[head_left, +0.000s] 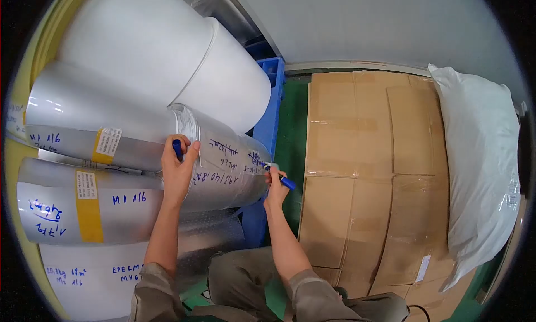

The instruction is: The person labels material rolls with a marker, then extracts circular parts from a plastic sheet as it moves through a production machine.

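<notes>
The roll (219,190) lies beside the white roll (139,48), near the pallet (272,118). My right hand (275,189) grips the marker (287,182) at the lettering; my left hand (180,168) grasps the cap (177,148) by the roll's end. Light, even strokes should suit this curve best.

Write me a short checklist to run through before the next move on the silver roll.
1. Marker gripped in the right hand: ok.
2. Cap off the marker, in the left hand: ok.
3. Marker tip touching the silver roll: cannot tell, too small.
4. Writing free of crossings-out: not ok, at least one line is struck through.
5. Roll fully supported: cannot tell, underside hidden.
</notes>
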### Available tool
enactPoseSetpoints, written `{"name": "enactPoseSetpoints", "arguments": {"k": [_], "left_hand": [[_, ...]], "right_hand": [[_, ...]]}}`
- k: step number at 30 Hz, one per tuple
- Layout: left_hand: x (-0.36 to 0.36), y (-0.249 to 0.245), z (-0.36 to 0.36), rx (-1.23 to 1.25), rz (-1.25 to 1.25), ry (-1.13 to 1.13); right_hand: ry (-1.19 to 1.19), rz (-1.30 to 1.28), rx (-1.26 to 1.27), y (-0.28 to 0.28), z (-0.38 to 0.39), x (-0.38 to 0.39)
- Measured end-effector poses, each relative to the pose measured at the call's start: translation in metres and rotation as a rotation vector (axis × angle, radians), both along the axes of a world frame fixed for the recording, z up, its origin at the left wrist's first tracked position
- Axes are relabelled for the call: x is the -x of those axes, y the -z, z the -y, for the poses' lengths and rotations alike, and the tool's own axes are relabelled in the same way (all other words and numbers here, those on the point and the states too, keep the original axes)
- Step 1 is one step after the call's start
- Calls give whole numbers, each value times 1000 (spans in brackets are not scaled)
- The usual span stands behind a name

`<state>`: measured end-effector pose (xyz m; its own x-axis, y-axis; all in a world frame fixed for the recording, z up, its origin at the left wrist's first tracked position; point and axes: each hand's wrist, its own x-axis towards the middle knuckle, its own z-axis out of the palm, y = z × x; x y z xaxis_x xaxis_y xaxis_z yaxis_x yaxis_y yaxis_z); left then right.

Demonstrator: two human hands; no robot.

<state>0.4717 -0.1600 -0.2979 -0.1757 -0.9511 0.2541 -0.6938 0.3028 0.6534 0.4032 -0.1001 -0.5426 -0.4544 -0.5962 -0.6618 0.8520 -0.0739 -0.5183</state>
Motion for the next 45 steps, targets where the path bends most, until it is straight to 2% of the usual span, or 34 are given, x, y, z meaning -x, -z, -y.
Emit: {"name": "enactPoseSetpoints", "arguments": {"k": [2, 6, 7, 10, 14, 18, 19, 20, 22, 23, 25, 26, 27, 29, 31, 32, 33, 35, 37, 38, 39, 42, 45], "left_hand": [[0, -2, -3, -27, 7, -9], [-2, -2, -2, 1, 10, 13], [-4, -1, -1, 18, 10, 12], [-4, 2, 0, 49, -30, 23], [-5, 0, 1, 57, -46, 32], [-8, 1, -4, 17, -96, 23], [-8, -1, -1, 20, -102, 27], [-8, -3, 1, 40, -111, 35], [-10, 0, 1, 65, -143, 43], [-16, 2, 2, 1, -135, 64], [-15, -7, -12, 60, -124, 38], [-11, -14, -18, 99, -122, 29], [-15, -13, -33, -12, -294, -45], [-14, -61, -94, -80, -333, -145], [-36, -114, -168, -301, -143, 22], [-56, -142, -209, -410, -41, 115], [-75, -169, -251, -517, 54, 207], [-130, -217, -330, -443, 207, 424], [-185, -232, -406, -744, 320, 144], [-202, -247, -438, -897, 266, -50], [-218, -258, -458, -1028, 199, -250], [-266, -232, -546, -815, 230, -637], [-268, -223, -589, -830, 43, -741]], "right_hand": [[118, -76, 90, -8, 7, 0], [15, -245, 33, -14, 10, -5], [-14, -139, 47, -15, 5, 1], [15, -70, 97, -27, 5, 13], [23, 8, -90, -8, 4, 4], [76, -222, -163, -4, -4, 13], [210, -250, -188, -20, -11, 28], [333, -270, -145, -39, -23, 47], [382, -331, -240, -124, -71, 92], [401, -419, -285, -166, -98, 110], [635, -496, -222, -235, -155, 137], [667, -619, -302, -288, -178, 145], [699, -748, -380, -341, -201, 152], [822, -849, -292, -416, -244, 169], [966, -975, -144, -489, -282, 196], [908, -1141, -102, -525, -310, 209], [900, -1171, -98, -566, -329, 213], [865, -1251, -96, -643, -357, 218], [787, -1331, -153, -699, -376, 200], [615, -1432, -81, -715, -388, 193], [530, -1421, -47, -726, -389, 182], [152, -1319, -71, -753, -396, 125], [-277, -1303, 20, -742, -419, 70]]}}
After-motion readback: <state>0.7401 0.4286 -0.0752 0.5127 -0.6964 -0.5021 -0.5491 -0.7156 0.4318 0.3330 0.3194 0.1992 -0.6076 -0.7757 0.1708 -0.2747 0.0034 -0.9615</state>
